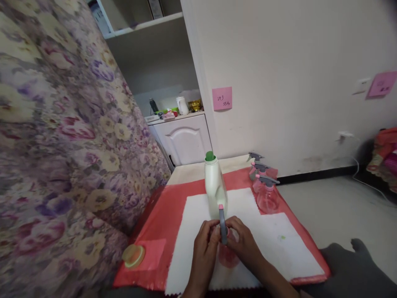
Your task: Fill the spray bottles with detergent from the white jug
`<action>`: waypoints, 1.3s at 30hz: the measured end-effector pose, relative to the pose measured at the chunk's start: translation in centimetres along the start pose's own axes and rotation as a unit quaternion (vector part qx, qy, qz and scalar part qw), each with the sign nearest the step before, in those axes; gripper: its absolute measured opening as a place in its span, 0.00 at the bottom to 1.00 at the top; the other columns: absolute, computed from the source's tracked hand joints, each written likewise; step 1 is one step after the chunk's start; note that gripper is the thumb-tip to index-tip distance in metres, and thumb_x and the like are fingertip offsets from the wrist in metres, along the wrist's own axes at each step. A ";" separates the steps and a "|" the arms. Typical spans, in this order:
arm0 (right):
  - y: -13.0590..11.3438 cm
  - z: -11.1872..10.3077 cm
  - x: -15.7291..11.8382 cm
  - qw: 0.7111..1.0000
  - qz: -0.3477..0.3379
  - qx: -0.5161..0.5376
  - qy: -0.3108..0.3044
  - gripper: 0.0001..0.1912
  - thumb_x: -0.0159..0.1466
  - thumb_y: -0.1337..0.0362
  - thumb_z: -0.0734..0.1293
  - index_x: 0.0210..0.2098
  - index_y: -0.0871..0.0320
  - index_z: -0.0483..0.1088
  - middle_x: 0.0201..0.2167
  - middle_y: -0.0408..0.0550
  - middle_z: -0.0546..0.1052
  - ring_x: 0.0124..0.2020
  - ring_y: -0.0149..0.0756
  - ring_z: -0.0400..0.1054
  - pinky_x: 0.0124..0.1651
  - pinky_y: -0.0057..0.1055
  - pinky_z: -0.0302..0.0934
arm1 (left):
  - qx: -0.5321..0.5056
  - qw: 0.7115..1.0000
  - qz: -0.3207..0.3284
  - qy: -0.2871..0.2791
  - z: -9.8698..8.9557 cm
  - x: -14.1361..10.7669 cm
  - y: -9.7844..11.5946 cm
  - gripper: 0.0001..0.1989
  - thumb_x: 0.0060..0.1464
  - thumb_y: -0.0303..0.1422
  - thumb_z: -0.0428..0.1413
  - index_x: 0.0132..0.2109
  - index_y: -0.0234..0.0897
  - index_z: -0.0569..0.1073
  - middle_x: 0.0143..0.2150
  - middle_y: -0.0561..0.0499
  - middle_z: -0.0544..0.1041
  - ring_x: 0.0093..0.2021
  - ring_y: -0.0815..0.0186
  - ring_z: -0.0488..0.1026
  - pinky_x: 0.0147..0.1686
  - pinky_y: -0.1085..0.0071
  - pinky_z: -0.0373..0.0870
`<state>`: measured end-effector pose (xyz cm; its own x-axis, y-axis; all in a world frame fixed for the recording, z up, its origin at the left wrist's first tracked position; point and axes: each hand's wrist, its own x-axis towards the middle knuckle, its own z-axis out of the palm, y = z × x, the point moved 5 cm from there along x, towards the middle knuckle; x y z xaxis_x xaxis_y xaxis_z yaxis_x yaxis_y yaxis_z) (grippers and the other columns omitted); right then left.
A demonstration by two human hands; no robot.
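A clear pink spray bottle (228,257) stands on the white cloth close to me, its grey trigger head (222,223) with a pink nozzle pointing away. My left hand (207,242) is closed around the left of the neck, under the trigger head. From the right, my right hand (241,239) closes on the same neck and collar, covering part of the bottle. Just beyond my hands a pale green jug (214,182) stands upright, its mouth uncapped with a green piece inside.
Several spray bottles (268,198) line the table's right edge. A round yellowish cap (134,255) lies at the left on the red tablecloth (155,215). A floral curtain (77,145) hangs left; a white cabinet (186,138) and wall (279,82) rise behind.
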<state>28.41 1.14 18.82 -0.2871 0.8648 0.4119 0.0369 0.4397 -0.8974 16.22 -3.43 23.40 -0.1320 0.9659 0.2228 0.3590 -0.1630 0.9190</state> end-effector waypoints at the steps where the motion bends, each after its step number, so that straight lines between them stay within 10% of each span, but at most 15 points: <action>1: 0.0 0.0 0.0 1.000 0.001 -0.001 0.002 0.02 0.58 0.64 0.67 0.31 0.55 0.70 0.32 0.45 0.72 0.36 0.39 0.65 0.41 0.33 0.60 | 0.000 1.000 0.000 -0.008 0.1 0.2 0.0 0.13 0.61 0.40 0.50 0.45 0.39 0.74 0.37 0.51 0.76 0.37 0.63 0.72 0.37 0.70 0.67; 24: 0.6 0.0 0.3 0.998 0.024 0.049 -0.011 0.05 0.55 0.68 0.67 0.33 0.56 0.70 0.34 0.45 0.71 0.39 0.41 0.63 0.43 0.35 0.57 | 0.032 0.990 0.007 -0.138 0.2 1.8 0.3 0.11 0.59 0.40 0.53 0.37 0.37 0.75 0.31 0.54 0.68 0.33 0.66 0.65 0.33 0.73 0.62; 39: 0.8 0.1 0.3 0.999 0.011 0.040 -0.006 0.06 0.55 0.66 0.69 0.33 0.57 0.70 0.34 0.47 0.72 0.39 0.42 0.64 0.43 0.35 0.57 | -0.018 0.993 -0.010 -0.112 -0.3 1.3 -0.9 0.13 0.60 0.36 0.52 0.47 0.41 0.78 0.37 0.51 0.73 0.39 0.62 0.70 0.40 0.70 0.66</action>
<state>28.31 1.72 18.21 -0.2991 0.8705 0.3910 -0.0340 0.3998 -0.9160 15.43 -2.06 22.99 0.0722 0.9888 0.1310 0.3247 -0.1475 0.9343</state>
